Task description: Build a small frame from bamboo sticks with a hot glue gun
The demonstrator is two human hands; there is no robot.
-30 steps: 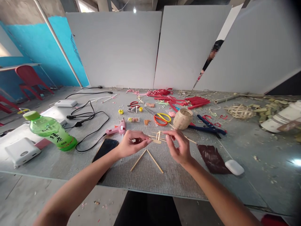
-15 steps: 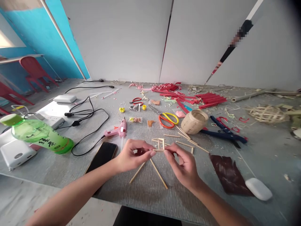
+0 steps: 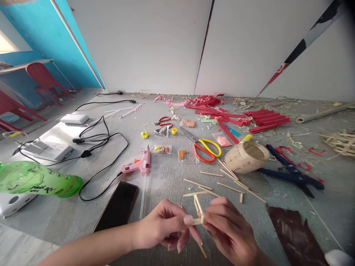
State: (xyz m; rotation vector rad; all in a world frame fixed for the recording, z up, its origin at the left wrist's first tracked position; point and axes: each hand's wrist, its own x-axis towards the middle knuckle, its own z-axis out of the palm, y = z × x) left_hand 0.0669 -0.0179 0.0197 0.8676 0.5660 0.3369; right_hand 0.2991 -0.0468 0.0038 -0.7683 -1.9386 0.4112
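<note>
A small frame of thin wooden sticks (image 3: 198,205) is held between my two hands near the front of the table. My left hand (image 3: 162,227) pinches one short stick of it between thumb and fingers. Closed on the frame's near right corner, my right hand (image 3: 233,229) hides part of that joint. One longer stick (image 3: 204,252) shows below my fingers; I cannot tell whether it is joined to the frame. Just beyond lie several loose cut sticks (image 3: 229,187). A pink glue gun (image 3: 141,162) rests to the left, near a dark phone (image 3: 119,205).
Scissors (image 3: 208,149), a round wooden container (image 3: 244,159) and dark blue cutters (image 3: 296,175) lie behind my right hand. A green bottle (image 3: 41,179) and a black cable (image 3: 122,138) are at left. Red strips (image 3: 269,120) are scattered at the back.
The view has moved closer and my hands sit lower in it. The stick frame has been turned in my fingers, and its two long sticks, seen before, are now mostly hidden.
</note>
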